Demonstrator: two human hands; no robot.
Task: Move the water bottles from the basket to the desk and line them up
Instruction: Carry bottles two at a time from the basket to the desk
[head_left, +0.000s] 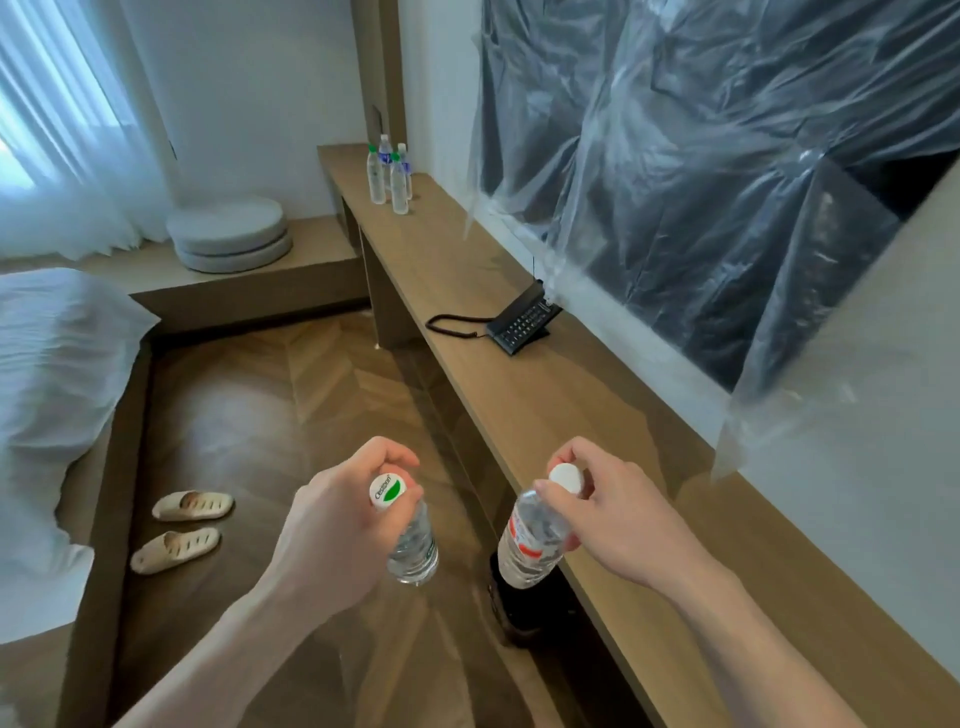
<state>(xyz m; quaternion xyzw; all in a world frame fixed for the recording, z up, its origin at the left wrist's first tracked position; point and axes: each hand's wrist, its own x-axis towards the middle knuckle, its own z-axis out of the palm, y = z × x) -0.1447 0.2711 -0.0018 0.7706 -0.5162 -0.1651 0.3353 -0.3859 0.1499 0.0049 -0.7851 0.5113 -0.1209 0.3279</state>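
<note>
My left hand (337, 525) grips the neck of a clear water bottle (415, 545) with a green-and-white cap, held over the floor beside the desk. My right hand (608, 525) pinches the white cap of a second clear bottle (530, 545) with a red-and-white label, hanging at the desk's near edge. The long wooden desk (519, 395) runs along the right wall. Several water bottles (389, 176) stand grouped at its far end. No basket shows in view.
A black phone (522, 325) with a coiled cord sits mid-desk. Above it hangs a plastic-covered dark screen (701, 156). A bed (47, 395) lies at left, slippers (182, 525) on the wooden floor, round cushions (228, 234) on a low platform. A dark object (519, 608) stands under the desk.
</note>
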